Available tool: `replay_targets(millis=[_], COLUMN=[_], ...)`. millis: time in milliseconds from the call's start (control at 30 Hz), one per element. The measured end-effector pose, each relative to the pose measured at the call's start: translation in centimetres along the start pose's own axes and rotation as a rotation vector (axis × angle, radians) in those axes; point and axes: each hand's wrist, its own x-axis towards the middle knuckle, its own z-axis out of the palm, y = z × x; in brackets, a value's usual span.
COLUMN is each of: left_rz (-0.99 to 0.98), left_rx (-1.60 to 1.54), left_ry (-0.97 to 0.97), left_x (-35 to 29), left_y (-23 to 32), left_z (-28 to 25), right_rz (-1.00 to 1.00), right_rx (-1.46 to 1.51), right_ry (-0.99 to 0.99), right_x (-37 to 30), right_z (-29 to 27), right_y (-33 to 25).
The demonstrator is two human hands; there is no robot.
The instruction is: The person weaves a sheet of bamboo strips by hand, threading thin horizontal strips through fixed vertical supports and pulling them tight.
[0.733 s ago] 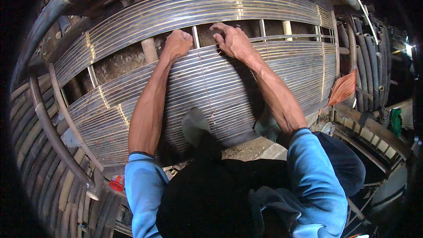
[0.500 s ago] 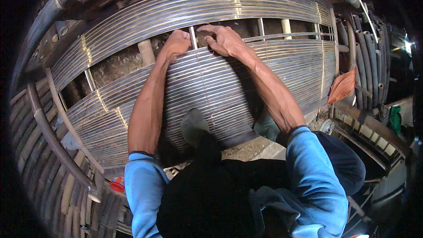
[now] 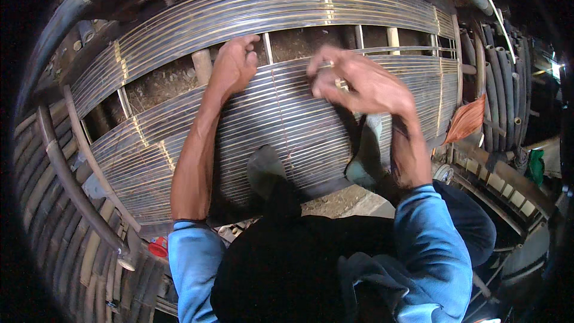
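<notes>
Right hand (image 3: 359, 84) now lifted off slatted rattan panel (image 3: 287, 125), blurred.

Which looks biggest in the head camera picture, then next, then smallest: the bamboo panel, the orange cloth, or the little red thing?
1. Bamboo slat panel, by far the largest; it spans most of the picture.
2. Orange cloth at the right.
3. Red thing at the lower left, smallest, though it is partly hidden, so its full size is unsure.

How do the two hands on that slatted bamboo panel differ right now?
The left hand is curled closed, gripping the top edge of the lower slat panel. The right hand hangs raised, blurred, fingers loosely bent, so contact with the panel is unclear. Both are bare, reaching from blue sleeves.
</notes>
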Motion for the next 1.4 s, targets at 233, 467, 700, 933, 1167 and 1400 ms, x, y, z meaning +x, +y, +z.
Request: replay_targets(millis=[233, 467, 700, 933, 1167, 1400], left_rz=[0.422, 0.439, 0.439, 0.186, 0.033, -0.039], left_rx=[-0.037, -0.102, -0.221, -0.304, -0.414, -0.733], left_ry=[-0.035, -0.040, 0.064, 0.133, 0.105, 0.159], left_x=[-3.8, -7.0, -11.0, -18.0, -20.7, -17.6], left_y=[3.4, 2.6, 3.9, 5.5, 4.1, 3.4], left_z=[1.8, 2.4, 1.9, -5.2, -6.5, -4.8], right_rz=[-0.107, -0.003, -0.135, 0.387, 0.423, 0.063], right_rx=[0.339, 0.247, 0.328, 0.096, 0.714, 1.414], right_ry=[-0.022, -0.109, -0.149, 0.358, 0.162, 0.320], right_x=[-0.8, -1.9, -1.1, 1.3, 3.8, 1.2], right_z=[-2.4, -2.8, -0.8, 3.9, 11.2, 3.9], right_y=[-3.3, -4.9, -5.1, 4.4, 4.3, 1.9])
